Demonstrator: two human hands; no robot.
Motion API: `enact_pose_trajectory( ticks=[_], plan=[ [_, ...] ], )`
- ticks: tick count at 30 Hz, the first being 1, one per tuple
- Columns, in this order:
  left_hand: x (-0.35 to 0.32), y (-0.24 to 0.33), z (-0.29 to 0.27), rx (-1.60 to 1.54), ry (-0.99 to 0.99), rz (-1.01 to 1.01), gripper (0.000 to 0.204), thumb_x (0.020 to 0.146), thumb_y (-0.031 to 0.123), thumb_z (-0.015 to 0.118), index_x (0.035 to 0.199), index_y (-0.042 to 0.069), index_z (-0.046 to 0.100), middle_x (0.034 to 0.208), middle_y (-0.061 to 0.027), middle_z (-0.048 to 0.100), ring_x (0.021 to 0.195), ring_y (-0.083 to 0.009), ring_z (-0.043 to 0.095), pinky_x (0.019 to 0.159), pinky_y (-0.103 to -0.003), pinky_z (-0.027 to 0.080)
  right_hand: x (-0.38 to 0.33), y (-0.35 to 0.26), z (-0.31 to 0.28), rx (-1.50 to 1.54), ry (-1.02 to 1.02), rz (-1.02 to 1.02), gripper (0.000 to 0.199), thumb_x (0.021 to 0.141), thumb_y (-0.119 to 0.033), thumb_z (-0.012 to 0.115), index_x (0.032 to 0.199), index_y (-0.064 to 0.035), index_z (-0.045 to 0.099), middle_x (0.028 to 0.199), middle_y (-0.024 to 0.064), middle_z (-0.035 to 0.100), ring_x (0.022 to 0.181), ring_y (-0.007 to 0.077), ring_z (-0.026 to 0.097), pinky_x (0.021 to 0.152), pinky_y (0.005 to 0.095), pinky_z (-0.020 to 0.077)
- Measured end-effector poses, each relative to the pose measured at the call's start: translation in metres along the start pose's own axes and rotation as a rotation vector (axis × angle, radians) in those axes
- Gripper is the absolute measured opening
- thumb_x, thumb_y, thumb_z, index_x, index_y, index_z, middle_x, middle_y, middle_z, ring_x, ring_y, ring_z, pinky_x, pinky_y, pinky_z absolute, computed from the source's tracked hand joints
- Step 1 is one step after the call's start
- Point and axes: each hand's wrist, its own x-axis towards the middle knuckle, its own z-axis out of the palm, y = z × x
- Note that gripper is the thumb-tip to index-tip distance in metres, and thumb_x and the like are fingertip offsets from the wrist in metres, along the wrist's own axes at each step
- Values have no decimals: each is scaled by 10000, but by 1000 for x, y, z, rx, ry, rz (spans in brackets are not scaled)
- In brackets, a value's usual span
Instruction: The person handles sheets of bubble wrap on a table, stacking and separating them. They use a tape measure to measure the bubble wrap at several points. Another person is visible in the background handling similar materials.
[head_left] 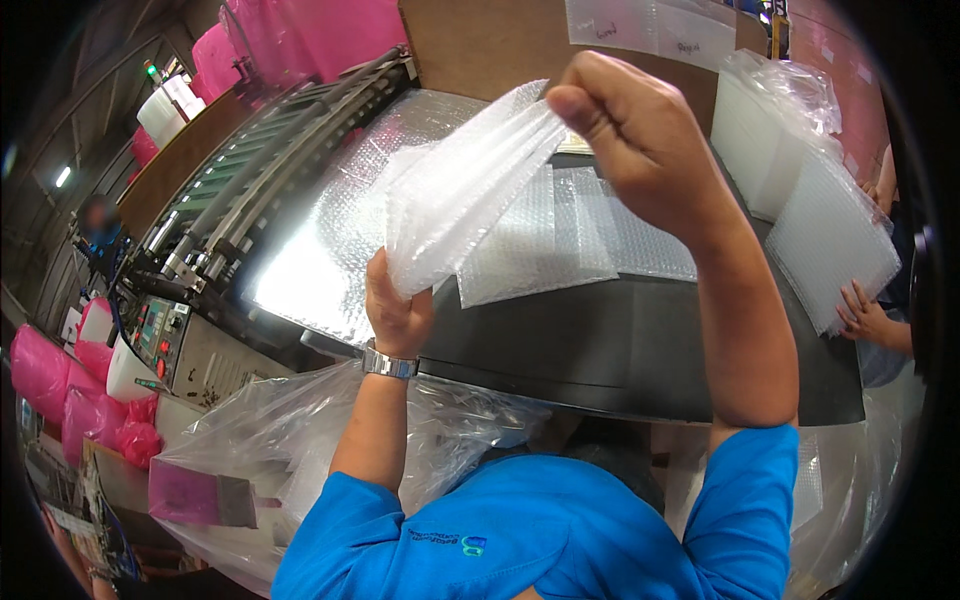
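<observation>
A white bubble-wrap bag (450, 190) is stretched between my two hands above the black table. My right hand (630, 135), raised high, pinches its upper corner. At the bag's lower left, my left hand (398, 310) grips the edge, thumb up; its other fingers are partly behind the bag. Under and beside the held bag, several flat bubble-wrap bags (540, 250) overlap on the table. To the left of them, a shiny bubble-wrap sheet (310, 270) reaches back to the roller machine.
A roller machine (270, 160) with a control panel (160, 335) stands at left. Bubble-wrap stacks (765, 150) stand at the right of the black table (640, 340). A co-worker's hands (868, 318) hold a bubble-wrap stack (835, 240) there. Clear plastic (300, 430) hangs below the table's front edge.
</observation>
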Motion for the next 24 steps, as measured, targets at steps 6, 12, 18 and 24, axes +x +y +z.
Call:
enact_pose_trajectory(
  ticks=[6, 12, 18, 24],
  plan=[
    [37, 11, -5, -720, 156, -695, 449, 828, 133, 529, 1203, -28, 342, 1176, -161, 444, 1060, -295, 455, 889, -367, 378, -34, 15, 1, 149, -35, 206, 263, 821, -215, 539, 692, 3, 469, 595, 130, 441, 534, 232, 407, 520, 332, 346],
    [78, -15, -36, -1479, 211, -1168, 482, 899, 306, 373, 1241, -31, 328, 1216, -183, 438, 1089, -320, 450, 921, -435, 370, -91, 38, 26, 322, -130, 400, 245, 797, -196, 560, 693, 13, 487, 594, 117, 460, 536, 214, 415, 523, 319, 359],
    [82, -14, -43, -1447, 223, -1252, 387, 898, 268, 369, 1160, -8, 436, 1144, -152, 505, 1028, -287, 499, 888, -417, 406, -165, 48, 51, 388, -396, 655, 213, 788, -206, 560, 773, 6, 544, 689, 136, 532, 640, 245, 508, 607, 329, 404],
    [79, -5, -36, -1416, 313, -1236, 281, 891, 155, 341, 1049, -16, 499, 1030, -153, 552, 939, -272, 543, 791, -392, 475, -210, 41, 67, 413, -512, 711, 222, 789, -191, 553, 932, -24, 584, 870, 138, 580, 839, 262, 564, 744, 325, 440]
  ],
)
